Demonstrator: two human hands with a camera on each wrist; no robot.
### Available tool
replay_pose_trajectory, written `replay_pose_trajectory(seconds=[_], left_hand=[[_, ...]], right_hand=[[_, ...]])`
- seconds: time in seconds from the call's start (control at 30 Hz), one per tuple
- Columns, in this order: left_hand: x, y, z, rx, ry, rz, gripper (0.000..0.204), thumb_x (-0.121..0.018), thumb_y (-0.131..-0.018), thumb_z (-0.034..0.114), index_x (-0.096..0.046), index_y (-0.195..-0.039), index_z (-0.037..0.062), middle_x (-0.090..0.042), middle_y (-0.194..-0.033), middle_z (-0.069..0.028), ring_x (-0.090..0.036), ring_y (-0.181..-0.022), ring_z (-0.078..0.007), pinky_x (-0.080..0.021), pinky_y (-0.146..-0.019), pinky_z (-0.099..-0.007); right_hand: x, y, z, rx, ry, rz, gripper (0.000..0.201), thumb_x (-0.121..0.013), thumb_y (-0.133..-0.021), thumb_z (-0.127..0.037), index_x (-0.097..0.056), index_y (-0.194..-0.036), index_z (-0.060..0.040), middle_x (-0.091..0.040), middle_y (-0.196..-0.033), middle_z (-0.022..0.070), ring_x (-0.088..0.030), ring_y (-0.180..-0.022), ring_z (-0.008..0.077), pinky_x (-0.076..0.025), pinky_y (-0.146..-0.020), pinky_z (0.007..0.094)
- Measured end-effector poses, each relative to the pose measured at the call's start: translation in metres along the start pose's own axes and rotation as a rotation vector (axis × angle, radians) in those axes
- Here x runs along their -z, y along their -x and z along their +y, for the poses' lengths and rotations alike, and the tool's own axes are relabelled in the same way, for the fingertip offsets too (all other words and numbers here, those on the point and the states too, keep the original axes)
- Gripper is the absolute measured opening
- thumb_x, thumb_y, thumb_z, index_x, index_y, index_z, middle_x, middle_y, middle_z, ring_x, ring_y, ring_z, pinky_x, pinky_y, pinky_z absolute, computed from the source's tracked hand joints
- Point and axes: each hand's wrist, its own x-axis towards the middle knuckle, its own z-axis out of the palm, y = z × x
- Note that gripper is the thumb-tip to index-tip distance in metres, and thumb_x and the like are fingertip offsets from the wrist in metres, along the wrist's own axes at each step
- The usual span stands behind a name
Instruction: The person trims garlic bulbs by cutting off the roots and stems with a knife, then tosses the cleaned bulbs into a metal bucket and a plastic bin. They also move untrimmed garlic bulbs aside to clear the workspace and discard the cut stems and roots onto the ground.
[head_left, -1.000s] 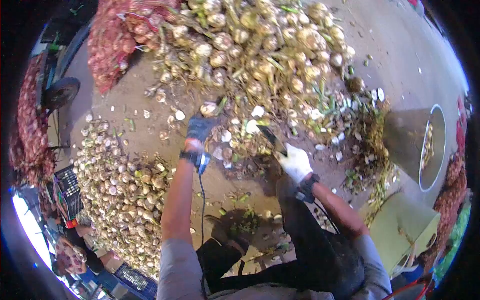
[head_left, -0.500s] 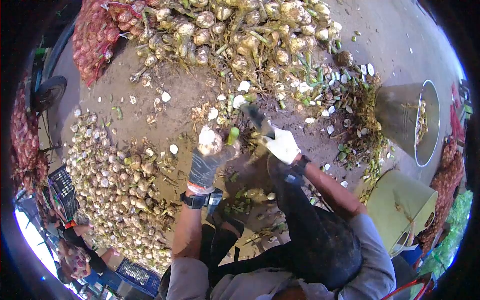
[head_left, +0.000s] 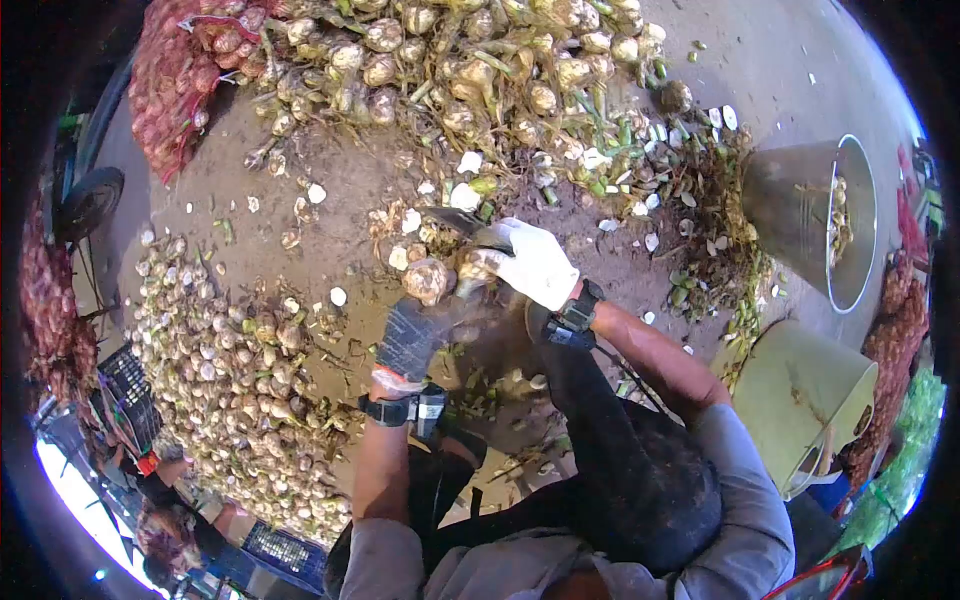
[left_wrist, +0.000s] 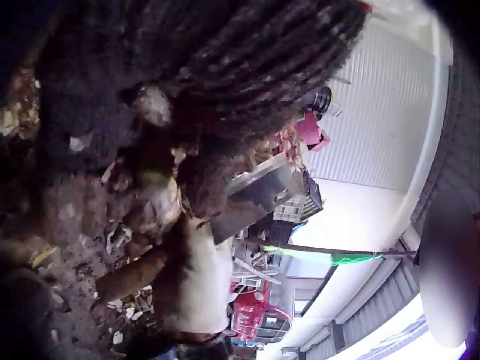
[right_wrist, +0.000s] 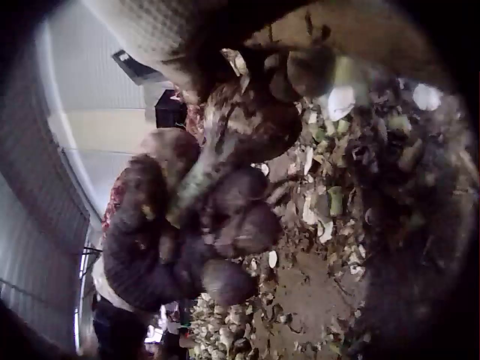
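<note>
My left hand [head_left: 428,308], in a dark knit glove, grips a pale dirty bulb [head_left: 427,279] above the ground in front of my knees. My right hand [head_left: 512,252], in a white glove, holds a knife whose dark blade [head_left: 458,221] lies just above the bulb, by its stem end. In the left wrist view the dark glove [left_wrist: 202,67] fills the top, with the blade [left_wrist: 259,191] and the white glove [left_wrist: 202,277] below it. In the right wrist view the left glove [right_wrist: 142,247] is wrapped round the bulb's greenish stalk [right_wrist: 193,186].
A large pile of untrimmed bulbs [head_left: 470,60] lies ahead and a trimmed heap [head_left: 230,370] at the left. Red mesh sacks [head_left: 170,90] lie far left. A metal bucket [head_left: 790,215] and a yellow-green bucket [head_left: 800,400] lie at the right. Cut stalks and peels [head_left: 700,250] litter the ground.
My left hand picked a bulb from the pile and drew it back toward me. The right hand brought the knife leftward onto the bulb's stalk end.
</note>
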Motion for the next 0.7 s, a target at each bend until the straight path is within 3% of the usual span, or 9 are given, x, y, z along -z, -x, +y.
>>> replay_pose_trajectory(seconds=[0.1, 0.17, 0.23, 0.3, 0.37, 0.53, 0.6, 0.63, 0.7], left_hand=[[0.011, -0.016, -0.026, 0.066, -0.222, 0.107, 0.033, -0.064, -0.089, 0.009, -0.058, -0.119, -0.0009, -0.068, -0.105, -0.0120, -0.069, -0.088, -0.0217, -0.061, -0.074, -0.0363], [0.012, -0.018, -0.033, -0.102, -0.532, 0.000, 0.027, -0.065, -0.089, 0.013, -0.063, -0.112, -0.0018, -0.069, -0.101, -0.0119, -0.068, -0.079, -0.0181, -0.060, -0.068, -0.0319], [0.004, -0.010, -0.043, -0.233, -0.546, 0.040, 0.023, -0.064, -0.090, 0.015, -0.064, -0.107, -0.0009, -0.069, -0.097, -0.0096, -0.067, -0.077, -0.0162, -0.059, -0.065, -0.0301], [-0.005, -0.006, -0.045, -0.187, -0.106, 0.170, 0.020, -0.065, -0.090, 0.013, -0.064, -0.103, -0.0006, -0.068, -0.090, -0.0065, -0.066, -0.074, -0.0143, -0.056, -0.064, -0.0284], [-0.006, -0.003, -0.043, -0.120, -0.023, 0.194, 0.019, -0.065, -0.089, 0.012, -0.063, -0.103, -0.0004, -0.067, -0.089, -0.0060, -0.066, -0.075, -0.0143, -0.056, -0.065, -0.0284], [-0.015, 0.005, -0.032, -0.016, 0.134, 0.213, 0.020, -0.067, -0.088, 0.011, -0.062, -0.104, 0.0002, -0.066, -0.093, -0.0069, -0.064, -0.079, -0.0147, -0.054, -0.064, -0.0277], [-0.012, 0.010, -0.036, -0.268, -0.580, 0.176, 0.025, -0.068, -0.088, 0.017, -0.062, -0.107, 0.0016, -0.065, -0.095, -0.0079, -0.063, -0.081, -0.0163, -0.052, -0.063, -0.0284], [-0.008, 0.015, -0.041, -0.259, -0.582, 0.172, 0.025, -0.068, -0.088, 0.017, -0.062, -0.107, 0.0016, -0.065, -0.095, -0.0079, -0.063, -0.081, -0.0163, -0.052, -0.063, -0.0284], [-0.001, 0.017, -0.051, -0.034, 0.441, -0.026, 0.032, -0.067, -0.088, 0.024, -0.060, -0.111, 0.0018, -0.065, -0.094, -0.0073, -0.062, -0.079, -0.0182, -0.051, -0.064, -0.0294]], right_hand=[[0.003, 0.005, -0.014, -0.029, 0.046, -0.002, 0.032, -0.065, -0.087, -0.031, -0.067, -0.106, -0.0054, -0.067, -0.098, 0.0174, -0.065, -0.092, 0.0353, -0.051, -0.079, 0.0396], [0.009, 0.010, -0.021, -0.006, -0.024, -0.009, 0.031, -0.064, -0.088, -0.030, -0.068, -0.105, -0.0047, -0.067, -0.098, 0.0179, -0.065, -0.091, 0.0367, -0.051, -0.077, 0.0407], [0.015, 0.019, -0.028, -0.034, 0.026, 0.036, 0.029, -0.064, -0.088, -0.029, -0.067, -0.103, -0.0049, -0.066, -0.096, 0.0165, -0.065, -0.085, 0.0342, -0.052, -0.074, 0.0384], [0.015, 0.029, -0.025, -0.052, 0.076, 0.077, 0.026, -0.065, -0.088, -0.027, -0.066, -0.101, -0.0050, -0.066, -0.093, 0.0151, -0.066, -0.080, 0.0317, -0.052, -0.070, 0.0361], [0.013, 0.038, -0.017, 0.166, 0.424, 0.006, 0.024, -0.064, -0.084, -0.024, -0.065, -0.102, -0.0084, -0.064, -0.087, 0.0133, -0.065, -0.076, 0.0303, -0.052, -0.067, 0.0388], [0.021, 0.044, -0.022, 0.260, 0.583, -0.123, 0.023, -0.061, -0.080, -0.022, -0.059, -0.098, -0.0089, -0.060, -0.082, 0.0115, -0.063, -0.073, 0.0303, -0.052, -0.059, 0.0427], [0.015, 0.042, -0.015, 0.232, 0.631, -0.128, 0.020, -0.062, -0.080, -0.022, -0.058, -0.095, -0.0092, -0.060, -0.081, 0.0113, -0.063, -0.073, 0.0301, -0.052, -0.058, 0.0424], [0.011, 0.042, 0.002, 0.212, 0.622, -0.086, 0.019, -0.061, -0.079, -0.021, -0.057, -0.093, -0.0085, -0.059, -0.078, 0.0117, -0.063, -0.071, 0.0312, -0.052, -0.058, 0.0432], [0.009, 0.032, 0.060, 0.019, 0.701, -0.137, 0.015, -0.060, -0.081, -0.019, -0.058, -0.091, -0.0082, -0.059, -0.075, 0.0138, -0.062, -0.068, 0.0349, -0.049, -0.058, 0.0461]])
